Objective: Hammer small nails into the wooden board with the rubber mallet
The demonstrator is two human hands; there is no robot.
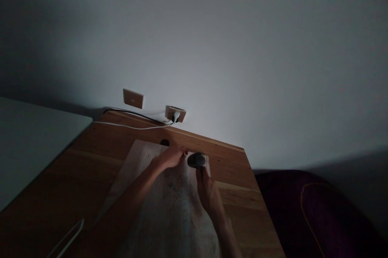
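Observation:
My right hand point(208, 193) is wrapped round the handle of a hammer, and the dark hammer head point(196, 160) shows above my fingers. Just left of it, my left hand point(173, 157) reaches to the far end of a pale, worn board point(151, 201). Its fingertips are pinched together close to the hammer head. A tiny pale spot shows at them, too small to name. Some small shiny pieces point(172, 186) lie on the board between my arms. Dim light hides finer detail.
The board lies on a wooden table point(242, 201) against a white wall. A socket point(176, 114) holds a white plug, with cables point(133, 126) running left along the back edge. A white surface point(36, 137) stands left, a dark purple cloth-covered shape point(291, 205) right.

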